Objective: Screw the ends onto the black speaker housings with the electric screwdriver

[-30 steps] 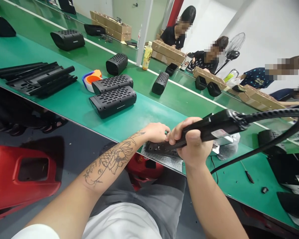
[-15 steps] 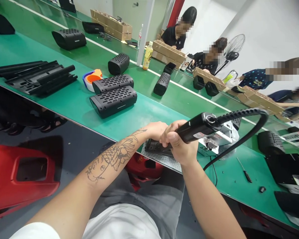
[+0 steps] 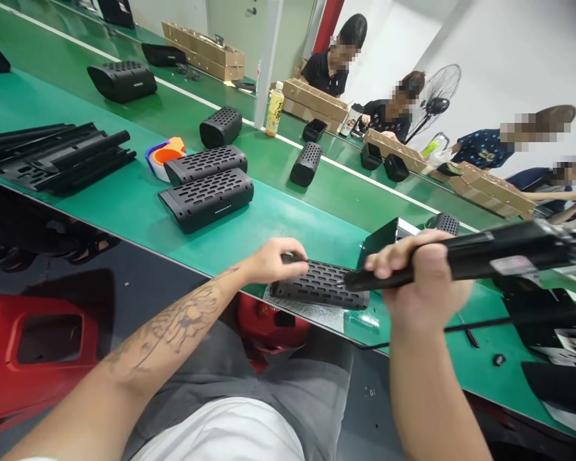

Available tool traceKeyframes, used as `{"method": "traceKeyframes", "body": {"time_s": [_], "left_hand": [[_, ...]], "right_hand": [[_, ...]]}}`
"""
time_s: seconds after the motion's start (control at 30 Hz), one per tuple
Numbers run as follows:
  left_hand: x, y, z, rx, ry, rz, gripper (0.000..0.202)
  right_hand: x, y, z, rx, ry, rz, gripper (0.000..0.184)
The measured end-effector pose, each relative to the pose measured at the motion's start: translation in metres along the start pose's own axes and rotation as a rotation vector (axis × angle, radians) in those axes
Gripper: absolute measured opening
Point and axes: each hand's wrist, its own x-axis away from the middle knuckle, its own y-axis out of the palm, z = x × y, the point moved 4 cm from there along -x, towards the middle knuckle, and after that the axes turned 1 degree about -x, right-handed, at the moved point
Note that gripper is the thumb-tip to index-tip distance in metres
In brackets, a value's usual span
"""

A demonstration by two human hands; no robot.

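Observation:
A black perforated speaker shell point(image 3: 319, 291) lies grille-up on a metal plate point(image 3: 312, 312) at the near edge of the green bench. My left hand point(image 3: 273, 259) grips its left end with curled fingers. My right hand point(image 3: 425, 282) is closed round a black electric screwdriver point(image 3: 484, 256), held nearly level, its tip just above the shell's right end. The screwdriver's cable runs off to the right.
Two finished black speakers point(image 3: 206, 198) and an orange tape roll point(image 3: 166, 153) sit further left, beside a stack of black plastic parts point(image 3: 52, 153). More speakers point(image 3: 307, 163) ride the far belt. Several people sit opposite by cardboard trays point(image 3: 317, 99). A red stool point(image 3: 33, 339) stands left.
The shell now lies grille-up where it was earlier covered by my hands. My right hand has swung the screwdriver out to the right and lowered it flat. My left hand slid to the shell's left end.

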Motion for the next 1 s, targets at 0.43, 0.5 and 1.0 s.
{"method": "traceKeyframes", "body": {"time_s": [0.43,0.5,1.0], "left_hand": [[-0.060,0.030,-0.053,-0.192,-0.004,0.366,0.103],[-0.127,0.045,-0.060,-0.177,-0.077,0.443,0.105],[-0.332,-0.005,-0.122,-0.280,-0.144,0.604,0.070]], "right_hand": [[-0.030,-0.165,0.038,0.366,-0.118,0.303,0.035],[-0.026,-0.163,0.033,0.355,-0.095,0.298,0.039],[0.021,-0.213,-0.029,0.234,0.180,0.389,0.041]]}}
